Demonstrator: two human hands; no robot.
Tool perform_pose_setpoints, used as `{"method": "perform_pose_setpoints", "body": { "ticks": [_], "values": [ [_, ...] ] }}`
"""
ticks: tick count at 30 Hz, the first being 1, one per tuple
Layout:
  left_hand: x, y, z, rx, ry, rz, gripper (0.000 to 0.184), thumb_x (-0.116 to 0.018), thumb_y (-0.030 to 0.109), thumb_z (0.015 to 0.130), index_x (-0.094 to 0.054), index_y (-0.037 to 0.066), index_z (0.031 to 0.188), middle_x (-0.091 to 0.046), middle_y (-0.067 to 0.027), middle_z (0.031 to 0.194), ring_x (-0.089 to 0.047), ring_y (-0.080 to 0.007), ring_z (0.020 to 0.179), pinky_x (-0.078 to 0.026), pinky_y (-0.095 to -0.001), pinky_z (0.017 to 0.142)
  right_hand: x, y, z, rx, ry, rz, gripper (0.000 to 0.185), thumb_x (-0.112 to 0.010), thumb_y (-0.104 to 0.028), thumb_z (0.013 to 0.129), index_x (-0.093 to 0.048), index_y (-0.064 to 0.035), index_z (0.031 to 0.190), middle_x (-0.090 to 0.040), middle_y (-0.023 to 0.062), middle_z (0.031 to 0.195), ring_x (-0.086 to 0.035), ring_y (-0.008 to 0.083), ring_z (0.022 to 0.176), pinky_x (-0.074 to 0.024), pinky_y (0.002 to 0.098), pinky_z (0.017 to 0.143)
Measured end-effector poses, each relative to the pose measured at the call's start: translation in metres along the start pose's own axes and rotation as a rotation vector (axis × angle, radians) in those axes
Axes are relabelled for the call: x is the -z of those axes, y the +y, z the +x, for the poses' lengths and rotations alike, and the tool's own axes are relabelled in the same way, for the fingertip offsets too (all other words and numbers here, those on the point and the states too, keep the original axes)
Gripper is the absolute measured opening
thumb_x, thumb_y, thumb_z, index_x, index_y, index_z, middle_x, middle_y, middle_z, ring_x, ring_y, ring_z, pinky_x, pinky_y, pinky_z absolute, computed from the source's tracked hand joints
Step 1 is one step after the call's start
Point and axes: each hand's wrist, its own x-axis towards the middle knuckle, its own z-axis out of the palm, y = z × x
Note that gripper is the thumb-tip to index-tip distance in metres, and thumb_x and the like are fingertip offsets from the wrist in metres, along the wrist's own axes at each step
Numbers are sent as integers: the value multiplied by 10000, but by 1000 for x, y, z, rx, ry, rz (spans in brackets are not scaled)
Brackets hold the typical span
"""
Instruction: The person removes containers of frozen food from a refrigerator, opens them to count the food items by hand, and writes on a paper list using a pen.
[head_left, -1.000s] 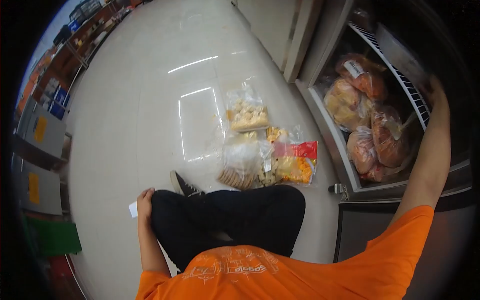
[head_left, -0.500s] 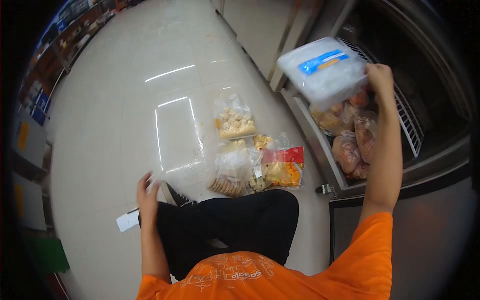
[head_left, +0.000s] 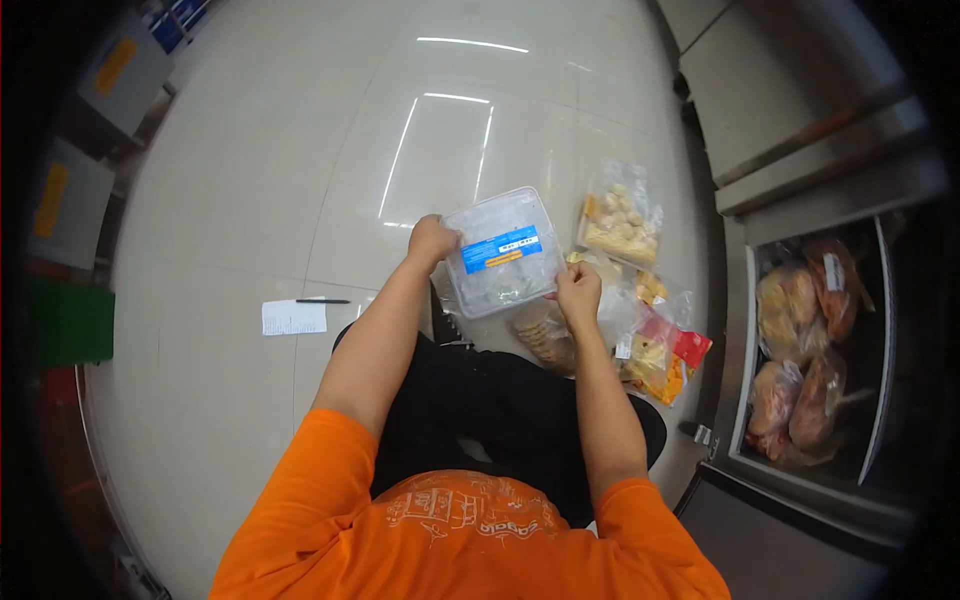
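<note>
A clear plastic food container point(head_left: 510, 285) with a frosty lid and a blue label is held up in front of me, over the floor. My left hand point(head_left: 433, 243) is closed on its left edge. At the lower right corner, my right hand point(head_left: 578, 293) grips it too. What the container holds is hard to make out through the frost. Just beyond my right hand lie bagged foods: a bag of pale round pieces point(head_left: 622, 225), a bag of flat brown rounds point(head_left: 545, 335) and a red and yellow packet point(head_left: 670, 350).
On the right, an open freezer point(head_left: 745, 340) holds several bags of raw meat point(head_left: 795, 310) beside a wire rack point(head_left: 885, 340). A paper sheet point(head_left: 293, 319) with a pen point(head_left: 323, 301) lies on the tiled floor at left. Grey boxes point(head_left: 120, 75) and a green bin point(head_left: 70, 322) stand along the left side.
The container has moved from above the freezer leftward to in front of me. My left hand, empty before, has come up and taken hold of it. The view has turned left.
</note>
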Motion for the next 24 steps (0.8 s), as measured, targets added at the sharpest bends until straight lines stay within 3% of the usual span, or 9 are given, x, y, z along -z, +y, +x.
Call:
{"method": "perform_pose_setpoints", "body": {
  "ticks": [2, 3, 9, 11, 13, 16, 19, 22, 24],
  "values": [
    [-8, -11, 7, -28, 159, 182, 533, -778, 205, 794, -669, -12, 1269, -662, -255, 1267, -666, -386, 1144, -540, -427, 1006, -16, 6, -13, -37, -48, 70, 223, -651, -53, 772, -476, -7, 641, -693, 205, 741, -660, 240, 641, -497, 397, 544],
    [-14, -14, 11, -49, 216, 218, 547, -778, 193, 776, -670, -2, 1275, -658, -261, 1269, -660, -392, 1150, -535, -419, 1012, -14, 6, -14, 36, -82, -235, 248, -685, -67, 753, -473, -13, 636, -695, 213, 759, -656, 299, 633, -539, 411, 637],
    [-31, -1, 6, -153, 259, 316, 503, -709, 90, 773, -695, 54, 1275, -651, -258, 1267, -643, -394, 1173, -522, -425, 1028, 2, -49, -4, 7, -267, -820, 209, -717, -202, 794, -687, 3, 766, -722, 228, 825, -699, 429, 816, -573, 476, 779],
    [-31, 9, -2, -144, 251, 369, 486, -692, 65, 777, -709, 73, 1263, -651, -242, 1272, -640, -386, 1179, -520, -429, 1029, -5, -82, 10, 98, -189, -914, 256, -692, -225, 839, -753, -4, 953, -727, 240, 886, -705, 431, 905, -565, 497, 833],
    [-24, 22, -10, -108, 211, 441, 465, -684, 48, 782, -723, 88, 1244, -652, -217, 1280, -641, -375, 1181, -522, -432, 1026, -15, -82, 38, 216, -272, -846, 318, -729, -201, 843, -730, -5, 1094, -717, 236, 1085, -678, 399, 1068, -536, 470, 955],
    [-18, 15, -4, -129, 155, 391, 454, -726, 55, 765, -739, 101, 1216, -661, -178, 1278, -648, -359, 1170, -525, -429, 1019, -37, -46, 83, 604, -418, -774, 491, -820, -201, 789, -680, -9, 1219, -636, 210, 1317, -592, 380, 1232, -485, 442, 1052],
    [-14, 17, -9, -189, 141, 419, 471, -794, 46, 713, -755, 96, 1180, -670, -164, 1268, -657, -348, 1157, -536, -425, 997, -50, -50, 106, 471, -651, -853, 656, -903, -194, 705, -639, -17, 1278, -586, 172, 1381, -534, 369, 1293, -465, 427, 1080],
    [-15, 19, -8, -149, 139, 365, 624, -901, 50, 638, -722, 81, 1235, -698, -137, 1229, -678, -325, 1121, -539, -409, 981, -59, -69, 123, 396, -821, -1010, 744, -928, -182, 666, -605, -30, 1319, -606, 164, 1325, -553, 367, 1255, -475, 425, 1068],
    [-15, 17, -7, -178, 147, 369, 604, -903, 44, 637, -724, 70, 1213, -706, -133, 1211, -683, -313, 1104, -543, -402, 970, -62, -71, 120, 424, -801, -1017, 723, -933, -169, 658, -613, -32, 1292, -612, 157, 1281, -561, 364, 1234, -482, 423, 1056]
  ]
}}
